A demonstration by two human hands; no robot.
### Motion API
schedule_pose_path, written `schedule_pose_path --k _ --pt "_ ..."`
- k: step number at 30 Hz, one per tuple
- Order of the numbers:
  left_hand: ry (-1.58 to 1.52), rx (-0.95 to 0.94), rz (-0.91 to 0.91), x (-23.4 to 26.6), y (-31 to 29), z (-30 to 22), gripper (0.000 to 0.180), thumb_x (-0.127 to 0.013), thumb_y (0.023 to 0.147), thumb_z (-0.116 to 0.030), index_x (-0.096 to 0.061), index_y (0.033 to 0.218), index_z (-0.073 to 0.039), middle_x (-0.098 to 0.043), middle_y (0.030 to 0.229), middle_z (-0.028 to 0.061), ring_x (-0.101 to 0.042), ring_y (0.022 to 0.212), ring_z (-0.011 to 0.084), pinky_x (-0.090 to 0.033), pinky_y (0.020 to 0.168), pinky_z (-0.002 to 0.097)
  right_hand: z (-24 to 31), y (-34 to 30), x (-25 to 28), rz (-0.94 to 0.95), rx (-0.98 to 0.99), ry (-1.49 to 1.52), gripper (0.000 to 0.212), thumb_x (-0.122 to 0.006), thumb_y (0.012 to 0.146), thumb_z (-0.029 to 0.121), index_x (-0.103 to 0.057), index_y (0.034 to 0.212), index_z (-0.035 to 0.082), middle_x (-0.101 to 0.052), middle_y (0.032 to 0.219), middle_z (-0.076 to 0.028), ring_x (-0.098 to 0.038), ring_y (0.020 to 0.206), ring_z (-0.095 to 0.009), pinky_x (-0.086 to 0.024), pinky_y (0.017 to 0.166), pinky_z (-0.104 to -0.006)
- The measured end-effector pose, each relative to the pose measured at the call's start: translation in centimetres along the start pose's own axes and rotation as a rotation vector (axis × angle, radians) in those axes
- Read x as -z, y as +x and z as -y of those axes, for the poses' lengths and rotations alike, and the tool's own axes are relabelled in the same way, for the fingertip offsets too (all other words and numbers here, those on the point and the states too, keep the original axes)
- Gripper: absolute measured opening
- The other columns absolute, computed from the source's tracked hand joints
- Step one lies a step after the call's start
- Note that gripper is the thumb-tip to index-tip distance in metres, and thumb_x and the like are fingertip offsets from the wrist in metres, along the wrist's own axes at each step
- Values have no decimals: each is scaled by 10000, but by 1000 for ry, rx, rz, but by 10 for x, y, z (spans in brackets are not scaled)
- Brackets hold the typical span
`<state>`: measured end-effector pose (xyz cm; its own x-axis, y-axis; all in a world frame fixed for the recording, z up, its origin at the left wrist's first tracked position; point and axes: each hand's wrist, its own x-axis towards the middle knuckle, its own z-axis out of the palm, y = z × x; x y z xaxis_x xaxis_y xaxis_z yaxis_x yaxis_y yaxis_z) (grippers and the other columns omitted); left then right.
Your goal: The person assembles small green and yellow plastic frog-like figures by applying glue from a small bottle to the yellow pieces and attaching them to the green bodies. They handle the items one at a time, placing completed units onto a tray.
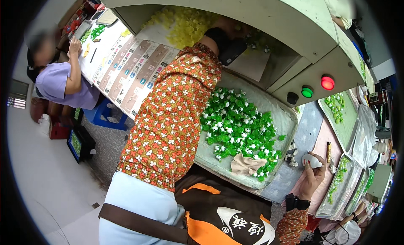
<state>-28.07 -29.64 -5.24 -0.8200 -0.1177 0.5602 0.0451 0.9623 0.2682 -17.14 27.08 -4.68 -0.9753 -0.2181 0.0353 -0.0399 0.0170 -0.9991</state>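
From the head camera: one hand under the hood, one by the tray.
The left hand is past the hood's edge, its grip hidden from me; the right hand curls round a white bottle over the table, outside the tray's rim.

the panda-headed figures look like glossy plastic, translucent in their green parts; the yellow pieces seem translucent too. the small bottle looks like smooth plastic. the cloth scrap is matt and creased, the floral sleeve gathered matt cloth. the machine housing resembles smooth painted metal, the stool smooth plastic.
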Motion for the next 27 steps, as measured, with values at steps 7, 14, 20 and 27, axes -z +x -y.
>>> schedule_pose_path --k 7,14,20,27 --pt "-433 38 84 43 -20 -29 528 -771 876 -136 -547 1349 -68 -664 1231 101 -655 1140 227 -548 980 322 4 -1 1 0 -42 9 365 -678 889 -47 -587 1239 1 -662 1240 -159 -641 1143 -221 -535 1022 -380" --pt "-1137 191 19 12 -56 18 411 -716 899 -151 -620 1292 -80 -667 1225 109 -603 1230 265 -530 1015 370 0 4 1 36 -49 80 360 -686 879 -50 -589 1223 -6 -652 1231 -147 -646 1113 -213 -550 1008 -375" --pt "-67 -192 -2 33 -60 -2 386 -608 882 -13 -688 1253 -85 -667 1275 139 -596 1217 351 -512 1005 405 -2 4 4 59 -23 110 351 -683 882 -49 -592 1218 -1 -656 1225 -141 -648 1107 -204 -549 988 -358" --pt "159 -110 103 3 -28 -48 360 -566 865 -12 -687 1202 -50 -654 1270 192 -607 1170 385 -492 1014 459 5 0 4 40 -28 37 334 -671 897 -54 -599 1219 -6 -672 1198 -134 -653 1090 -194 -548 974 -334"
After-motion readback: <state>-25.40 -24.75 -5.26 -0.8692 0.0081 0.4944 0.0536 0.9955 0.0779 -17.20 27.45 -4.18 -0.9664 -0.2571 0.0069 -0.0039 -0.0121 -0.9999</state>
